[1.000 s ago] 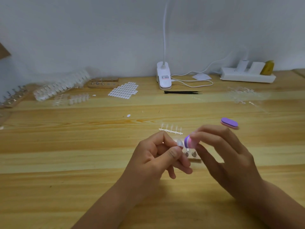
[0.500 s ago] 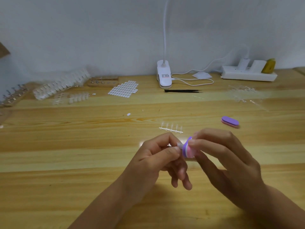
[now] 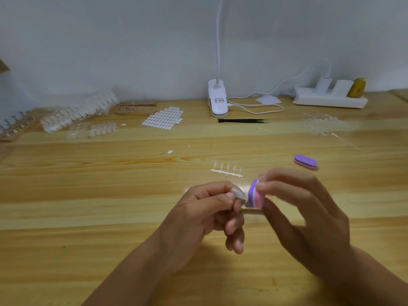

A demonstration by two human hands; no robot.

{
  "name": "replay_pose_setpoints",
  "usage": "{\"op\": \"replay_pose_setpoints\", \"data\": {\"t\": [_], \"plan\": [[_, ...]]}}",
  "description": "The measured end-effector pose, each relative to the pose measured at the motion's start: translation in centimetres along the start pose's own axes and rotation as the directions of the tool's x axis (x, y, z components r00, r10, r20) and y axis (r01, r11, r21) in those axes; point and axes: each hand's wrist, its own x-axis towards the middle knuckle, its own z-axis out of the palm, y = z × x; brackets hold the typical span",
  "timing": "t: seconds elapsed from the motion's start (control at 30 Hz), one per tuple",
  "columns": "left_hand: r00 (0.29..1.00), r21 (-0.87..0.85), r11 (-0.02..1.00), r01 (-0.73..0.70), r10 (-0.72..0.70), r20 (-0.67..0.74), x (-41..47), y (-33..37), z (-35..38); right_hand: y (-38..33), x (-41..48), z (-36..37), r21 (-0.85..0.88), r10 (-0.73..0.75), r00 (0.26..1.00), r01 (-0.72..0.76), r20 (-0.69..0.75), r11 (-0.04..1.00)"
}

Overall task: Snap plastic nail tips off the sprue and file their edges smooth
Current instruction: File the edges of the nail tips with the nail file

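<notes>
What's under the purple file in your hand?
Only a thin strip of pale wood shows below the file; the right hand holding it and the left hand pinching a nail tip hide the rest.

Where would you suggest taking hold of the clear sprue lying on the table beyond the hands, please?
The sprue lies flat on the table, its thin bar nearest the person and its nail tips pointing away. So probably pinch one end of the bar, coming from above on the near side, where it looks bare.

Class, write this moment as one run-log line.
phase: filing | left hand: pinches nail tip | right hand: holds purple file beside the tip
</notes>
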Motion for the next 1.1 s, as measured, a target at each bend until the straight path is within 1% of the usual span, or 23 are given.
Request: {"op": "replay_pose_setpoints", "data": {"t": [0.07, 0.13, 0.23, 0.3, 0.37, 0.43, 0.47, 0.5, 0.53, 0.6, 0.67, 0.73, 0.77, 0.83, 0.9, 1.0, 1.07, 1.1], "plan": [[0.999, -0.018, 1.000, 0.010, -0.010, 0.030, 0.0, -0.1, 0.0, -0.4, -0.2, 0.2, 0.017, -0.055, 0.998, 0.054, 0.025, 0.998], [0.999, -0.033, 0.999, 0.019, -0.018, 0.038, 0.0, -0.1, -0.2, 0.2, -0.1, -0.1, -0.003, -0.042, 0.997, 0.043, 0.060, 0.999], [0.999, -0.029, 0.999, 0.019, -0.018, 0.030, 0.0, -0.2, -0.2, 0.5, -0.1, -0.2, -0.009, 0.001, 0.999, -0.001, 0.034, 1.000], [0.999, -0.024, 0.999, 0.021, -0.020, 0.029, 0.0, -0.3, -0.1, -0.2, -0.3, 0.1, 0.014, -0.044, 0.999, 0.044, 0.012, 0.999], [0.999, -0.016, 1.000, 0.024, -0.024, 0.025, -0.1, -0.1, -0.1, -0.2, -0.4, 0.2, -0.003, -0.069, 0.997, 0.069, 0.032, 0.998], [1.000, -0.002, 1.000, -0.006, 0.006, -0.001, -0.2, 0.1, 0.0, 0.8, -0.2, -0.1, -0.065, -0.002, 0.999, 0.005, 0.047, 0.998], [0.999, 0.030, 0.999, -0.045, 0.046, -0.029, -0.2, 0.2, 0.0, 1.3, 0.0, -0.2, -0.098, 0.052, 0.998, -0.049, 0.025, 0.994], [0.992, 0.097, 0.990, -0.097, 0.104, -0.073, -0.1, 0.2, 0.1, 1.6, 0.2, -0.3, -0.120, 0.103, 0.995, -0.103, -0.012, 0.987], [0.976, 0.199, 0.968, -0.152, 0.179, -0.127, -0.1, 0.1, 0.2, 1.8, 0.4, -0.5, -0.127, 0.139, 0.989, -0.143, -0.043, 0.982], [0.920, 0.436, 0.874, -0.215, 0.331, -0.211, -0.1, -0.2, 0.3, 1.5, 0.6, -0.8, -0.117, 0.151, 0.986, -0.158, -0.064, 0.980], [0.868, 0.610, 0.764, -0.210, 0.433, -0.245, -0.1, -0.3, 0.4, 0.9, 0.5, -0.8, -0.076, 0.126, 0.991, -0.128, -0.040, 0.989], [0.838, 0.719, 0.667, -0.196, 0.494, -0.229, -0.1, -0.4, 0.5, 0.4, 0.2, -0.4, -0.028, 0.099, 0.995, -0.098, 0.032, 0.995], [0.833, 0.751, 0.633, -0.189, 0.508, -0.219, -0.1, -0.5, 0.6, 0.3, 0.1, -0.2, -0.027, 0.089, 0.993, -0.087, 0.075, 0.996], [0.826, 0.777, 0.607, -0.169, 0.517, -0.224, 0.0, -0.7, 0.7, 0.8, 0.3, -0.2, -0.081, 0.080, 0.989, -0.070, 0.128, 0.994], [0.818, 0.783, 0.603, -0.153, 0.522, -0.243, -0.1, -0.8, 0.8, 1.4, 0.6, -0.5, -0.137, 0.106, 0.988, -0.090, 0.113, 0.986], [0.805, 0.805, 0.572, -0.155, 0.545, -0.233, -0.1, -0.7, 0.8, 1.0, 0.4, -0.4, -0.088, 0.126, 0.989, -0.120, 0.078, 0.989], [0.804, 0.825, 0.540, -0.165, 0.558, -0.204, -0.1, -0.6, 0.7, 0.4, 0.1, -0.1, -0.059, 0.085, 0.989, -0.078, 0.125, 0.995], [0.807, 0.827, 0.538, -0.163, 0.555, -0.203, -0.1, -0.6, 0.8, 0.4, 0.0, 0.0, -0.077, 0.074, 0.986, -0.063, 0.151, 0.995]]}}
